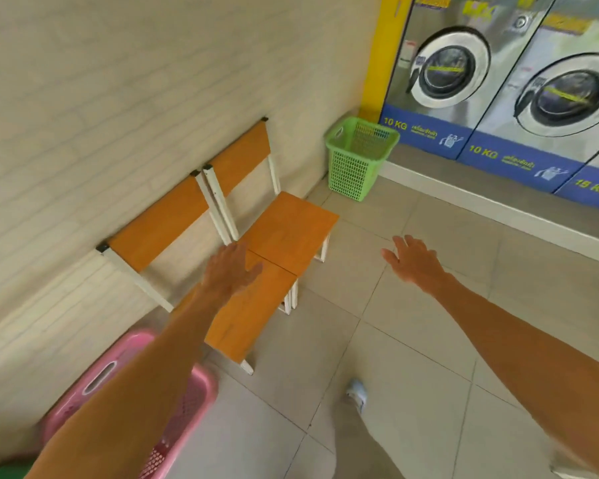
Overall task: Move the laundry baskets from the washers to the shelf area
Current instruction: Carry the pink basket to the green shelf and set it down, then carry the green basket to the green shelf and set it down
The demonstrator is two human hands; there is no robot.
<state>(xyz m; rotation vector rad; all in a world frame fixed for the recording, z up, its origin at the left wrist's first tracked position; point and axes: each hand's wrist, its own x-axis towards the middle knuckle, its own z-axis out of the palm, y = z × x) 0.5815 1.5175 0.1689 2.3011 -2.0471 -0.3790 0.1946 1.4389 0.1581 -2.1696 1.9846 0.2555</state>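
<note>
Bright, even light; motion blur, wide-angle edge distortion.

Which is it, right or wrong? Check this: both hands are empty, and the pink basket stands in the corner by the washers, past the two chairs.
Wrong on the colour. The head view shows the green basket in that corner by the washers, past the two chairs; the pink basket sits near the person. Left hand and right hand are indeed empty.

Pale brick-patterned wall point(118, 98), grey tiled floor point(412, 340); two orange-seated chairs point(274, 236), white frames
</note>
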